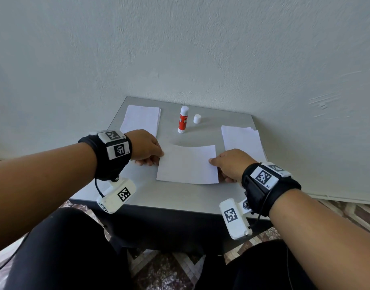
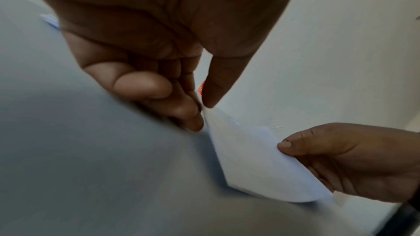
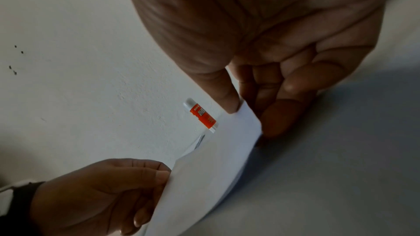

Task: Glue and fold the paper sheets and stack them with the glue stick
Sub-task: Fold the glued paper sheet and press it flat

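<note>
A grey table against the wall — two paper stacks, an upright glue stick, its cap.

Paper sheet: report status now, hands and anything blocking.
Left hand and right hand pinch opposite edges of the paper sheet, lifted. Glue stick upright, uncapped; cap beside it. Nothing blocking.
</note>
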